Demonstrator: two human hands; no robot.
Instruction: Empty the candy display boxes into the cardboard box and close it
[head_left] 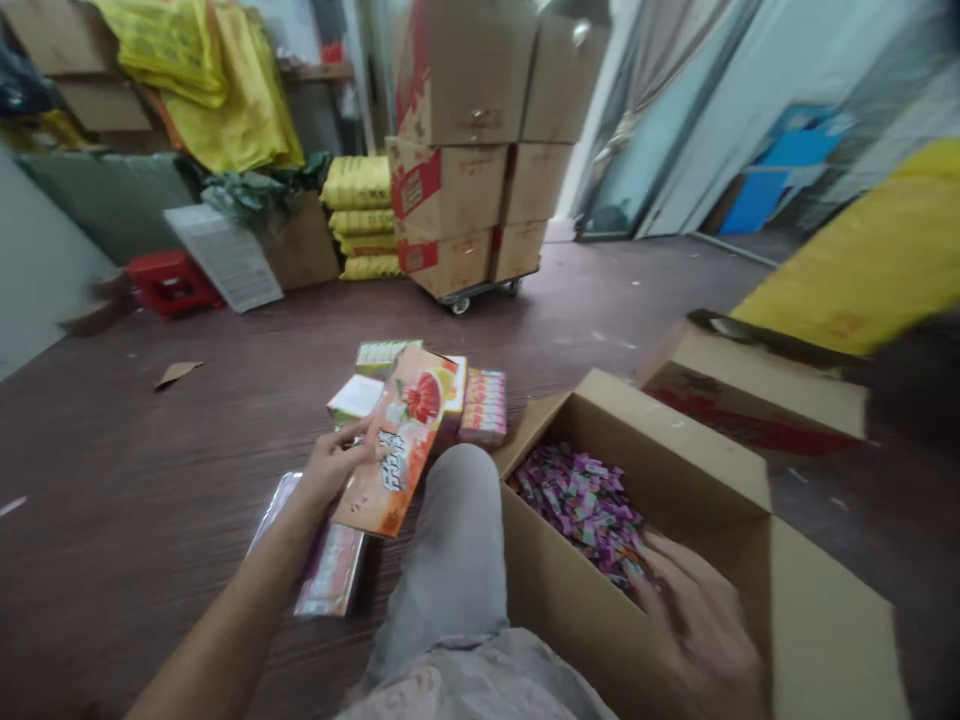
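My left hand (336, 468) grips an orange grapefruit-printed carton (397, 440) by its left edge, holding it tilted above the floor. My right hand (694, 615), blurred, reaches into an open cardboard box (750, 480) and rests on the pile of small purple and pink wrapped candies (581, 495) inside. My knee in grey trousers (457, 540) is between the two hands. Under the carton a clear-wrapped pack of candy sticks (330, 570) lies on the floor.
Several small candy boxes (480, 405) lie on the dark wood floor beyond the carton. A trolley stacked with cardboard cartons (472, 150) stands at the back, with yellow sacks (360, 215), a red stool (169, 280) and yellow bags to its left. A yellow object (877, 250) is at right.
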